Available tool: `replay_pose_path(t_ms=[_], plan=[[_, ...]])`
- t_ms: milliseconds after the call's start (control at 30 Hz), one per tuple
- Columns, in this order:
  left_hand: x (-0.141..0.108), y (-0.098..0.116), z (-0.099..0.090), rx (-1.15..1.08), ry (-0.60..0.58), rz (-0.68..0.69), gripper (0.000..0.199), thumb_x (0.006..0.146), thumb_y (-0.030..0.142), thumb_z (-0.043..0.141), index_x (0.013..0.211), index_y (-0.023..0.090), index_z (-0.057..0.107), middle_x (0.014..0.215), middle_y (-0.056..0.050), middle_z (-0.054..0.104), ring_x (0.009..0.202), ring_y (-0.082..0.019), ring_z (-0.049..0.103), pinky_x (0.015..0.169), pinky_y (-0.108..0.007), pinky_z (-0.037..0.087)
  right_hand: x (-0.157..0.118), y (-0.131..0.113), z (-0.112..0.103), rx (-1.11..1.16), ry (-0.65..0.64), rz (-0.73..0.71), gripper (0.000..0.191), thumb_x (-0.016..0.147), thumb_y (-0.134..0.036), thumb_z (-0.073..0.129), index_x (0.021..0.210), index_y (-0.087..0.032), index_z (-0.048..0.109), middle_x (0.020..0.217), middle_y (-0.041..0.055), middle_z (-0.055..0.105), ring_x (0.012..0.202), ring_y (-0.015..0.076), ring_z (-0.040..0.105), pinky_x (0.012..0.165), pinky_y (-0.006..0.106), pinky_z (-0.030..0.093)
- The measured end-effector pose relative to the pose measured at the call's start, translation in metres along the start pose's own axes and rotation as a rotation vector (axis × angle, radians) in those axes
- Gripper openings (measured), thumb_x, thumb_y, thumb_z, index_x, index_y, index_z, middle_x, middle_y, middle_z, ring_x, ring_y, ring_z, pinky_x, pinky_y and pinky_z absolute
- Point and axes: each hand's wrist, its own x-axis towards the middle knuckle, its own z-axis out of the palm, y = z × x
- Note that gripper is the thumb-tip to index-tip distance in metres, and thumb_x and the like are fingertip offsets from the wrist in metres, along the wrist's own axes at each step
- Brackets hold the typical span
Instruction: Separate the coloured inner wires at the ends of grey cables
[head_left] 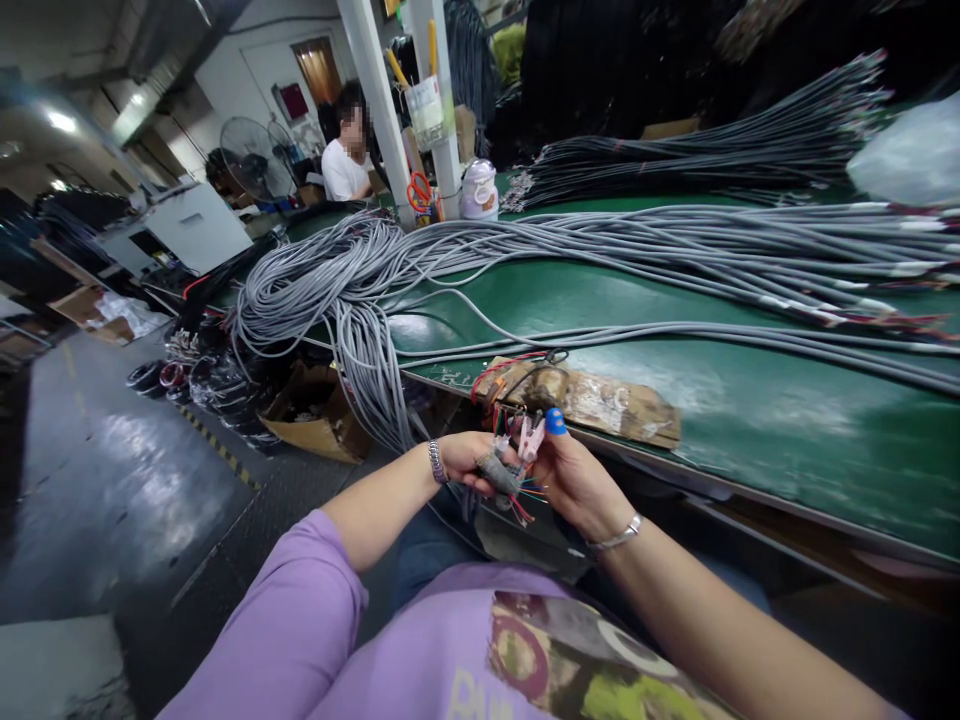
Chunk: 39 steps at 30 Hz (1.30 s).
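Note:
My left hand is closed around a grey bundle of cable ends, from which thin red, green and blue wires stick out. A silver watch band circles that wrist. My right hand is close on the right, its thumb wearing a blue tip cover. A small pink clip sits against this thumb, between the two hands, and my right fingers appear pinched on it, though they are partly hidden. Just beyond the hands, a worn wooden block with red and black leads lies along the table edge.
Long grey cables lie across the green table and hang over its edge at left. Black cable bundles lie behind. Orange-handled scissors and a lidded cup stand near a post. A person sits beyond; a cardboard box is below.

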Motion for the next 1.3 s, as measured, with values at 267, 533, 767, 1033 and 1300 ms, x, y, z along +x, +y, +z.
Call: replay_pose_path(t_ms=[267,533,767,1033,1300], plan=[[-0.006,-0.001,0.004,0.045,-0.033,-0.029,0.020,0.055,0.030,0.068,0.058,0.011,0.062,0.038,-0.001,0.049,0.025,-0.007,0.033,0.025,-0.018,0.018,-0.008,-0.005,0.002,-0.045,-0.107,0.073,0.053,0.069,-0.073,0.058,0.062,-0.021,0.058,0.058,-0.0012,0.054,0.053,0.0134,0.049,0.056,0.030,0.045],[-0.022,-0.011,0.037,-0.071,0.250,0.142,0.024,0.058,0.033,0.068,0.061,0.010,0.061,0.037,0.000,0.051,0.025,-0.006,0.033,0.026,-0.018,0.018,-0.013,-0.010,0.000,-0.103,-0.073,0.016,0.032,0.069,-0.050,0.073,0.072,-0.019,0.065,0.065,-0.0011,0.056,0.056,0.0107,0.046,0.053,0.024,0.039],[-0.020,-0.026,0.057,-0.211,0.433,0.287,0.030,0.060,0.039,0.069,0.063,0.010,0.060,0.038,0.000,0.051,0.026,-0.007,0.035,0.028,-0.018,0.018,-0.013,-0.010,0.001,-0.171,-0.051,0.012,0.034,0.072,-0.052,0.070,0.072,-0.019,0.065,0.064,-0.0002,0.056,0.055,0.0113,0.045,0.052,0.026,0.037],[-0.016,-0.025,0.053,-0.259,0.398,0.310,0.036,0.055,0.041,0.075,0.059,0.011,0.057,0.036,0.001,0.049,0.024,-0.006,0.032,0.028,-0.020,0.018,-0.013,-0.003,-0.001,-0.237,0.015,-0.087,0.047,0.071,-0.067,0.061,0.067,-0.021,0.067,0.063,0.0023,0.059,0.057,0.0146,0.049,0.055,0.028,0.040],[-0.009,-0.023,0.053,-0.299,0.397,0.294,0.036,0.053,0.041,0.076,0.060,0.011,0.056,0.039,0.001,0.051,0.026,-0.005,0.033,0.030,-0.020,0.018,-0.005,-0.003,0.000,-0.057,-0.001,0.035,0.045,0.064,-0.064,0.070,0.070,-0.020,0.066,0.060,0.0008,0.059,0.055,0.0156,0.051,0.054,0.030,0.043]])
